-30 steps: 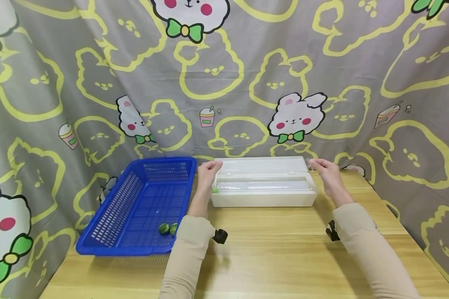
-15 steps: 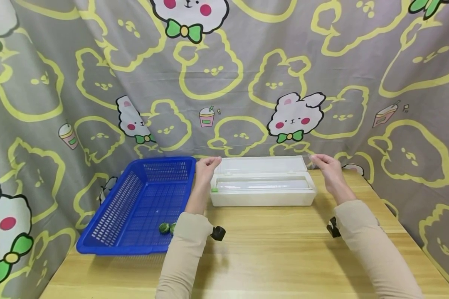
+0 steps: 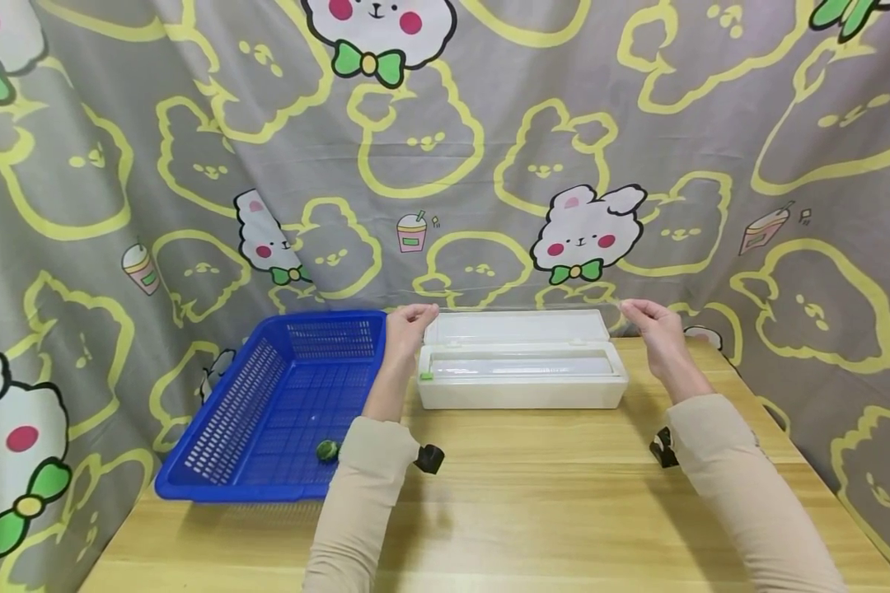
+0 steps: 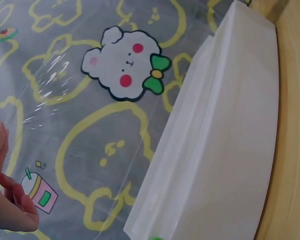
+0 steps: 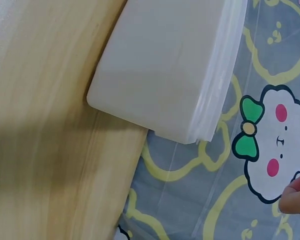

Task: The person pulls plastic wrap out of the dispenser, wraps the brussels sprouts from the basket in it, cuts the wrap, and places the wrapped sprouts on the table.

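A white cling film dispenser box [image 3: 522, 394] stands at the back of the table with its lid [image 3: 519, 327] raised. A roll of cling film [image 3: 519, 367] shows inside. Clear film [image 4: 49, 80] stretches up from the box, its shiny creases running to my left fingertips in the left wrist view. My left hand [image 3: 409, 333] pinches the film above the box's left end. Beyond the right end, at about the same height, my right hand [image 3: 658, 333] pinches the other side between thumb and finger; the film itself hardly shows there.
A blue plastic basket [image 3: 166, 482] sits left of my left arm, with a small round green vegetable [image 3: 328, 450] in it. A patterned curtain [image 3: 475, 165] hangs close behind the box. The wooden table [image 3: 541, 511] extends in front.
Both hands have risen a little, and the right one has moved slightly outward, drawing the film up. A second green vegetable in the basket is now hidden behind my left sleeve.
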Available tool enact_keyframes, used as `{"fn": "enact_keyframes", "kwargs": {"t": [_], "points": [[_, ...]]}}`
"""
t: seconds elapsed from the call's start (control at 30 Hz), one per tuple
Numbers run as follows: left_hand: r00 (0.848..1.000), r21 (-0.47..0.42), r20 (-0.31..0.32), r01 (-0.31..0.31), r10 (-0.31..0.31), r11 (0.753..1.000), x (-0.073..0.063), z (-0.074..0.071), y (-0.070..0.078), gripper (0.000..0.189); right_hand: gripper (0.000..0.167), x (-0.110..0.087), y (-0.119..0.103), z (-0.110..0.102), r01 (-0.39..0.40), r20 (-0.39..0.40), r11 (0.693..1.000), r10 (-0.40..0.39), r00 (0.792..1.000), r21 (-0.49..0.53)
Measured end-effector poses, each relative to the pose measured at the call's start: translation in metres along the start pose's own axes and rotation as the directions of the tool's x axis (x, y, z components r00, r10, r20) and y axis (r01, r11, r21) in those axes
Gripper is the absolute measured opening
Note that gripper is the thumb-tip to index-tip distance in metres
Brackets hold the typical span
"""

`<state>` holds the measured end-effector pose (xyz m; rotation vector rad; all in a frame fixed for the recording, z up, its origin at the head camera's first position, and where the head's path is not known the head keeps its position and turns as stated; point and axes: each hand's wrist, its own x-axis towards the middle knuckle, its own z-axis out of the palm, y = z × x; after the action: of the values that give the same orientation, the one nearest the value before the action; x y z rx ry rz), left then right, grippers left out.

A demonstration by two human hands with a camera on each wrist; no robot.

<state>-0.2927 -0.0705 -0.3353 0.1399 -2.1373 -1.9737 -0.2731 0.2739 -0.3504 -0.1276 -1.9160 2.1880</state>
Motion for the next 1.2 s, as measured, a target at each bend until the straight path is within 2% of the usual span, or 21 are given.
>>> {"fn": "enact_keyframes", "kwargs": {"t": [0.2, 0.43, 0.63, 0.83, 1.2], "points": [[0.999, 0.014, -0.001, -0.038, 0.038, 0.999, -0.002, -0.001, 0.006, 0.025, 0.014, -0.002, -0.005, -0.001, 0.022, 0.002, 1.000, -0.022, 1.000, 0.002], [0.997, -0.018, 0.007, -0.080, 0.080, 0.997, -0.004, -0.003, 0.013, 0.024, 0.011, -0.003, -0.012, 0.002, 0.056, 0.013, 0.998, -0.056, 0.998, 0.015], [0.996, -0.030, 0.030, -0.080, 0.081, 0.996, -0.001, -0.005, 0.018, 0.022, 0.015, -0.004, -0.016, 0.003, 0.089, 0.009, 0.993, -0.090, 0.996, 0.078], [0.994, -0.021, 0.055, -0.092, 0.093, 0.996, -0.001, -0.006, 0.025, 0.024, 0.012, -0.004, -0.022, 0.003, 0.120, -0.001, 0.985, -0.121, 0.993, 0.127], [0.994, 0.014, 0.061, -0.088, 0.087, 0.996, -0.003, -0.010, 0.039, 0.025, 0.014, -0.004, -0.032, 0.005, 0.145, 0.014, 0.981, -0.148, 0.989, 0.131]]}}
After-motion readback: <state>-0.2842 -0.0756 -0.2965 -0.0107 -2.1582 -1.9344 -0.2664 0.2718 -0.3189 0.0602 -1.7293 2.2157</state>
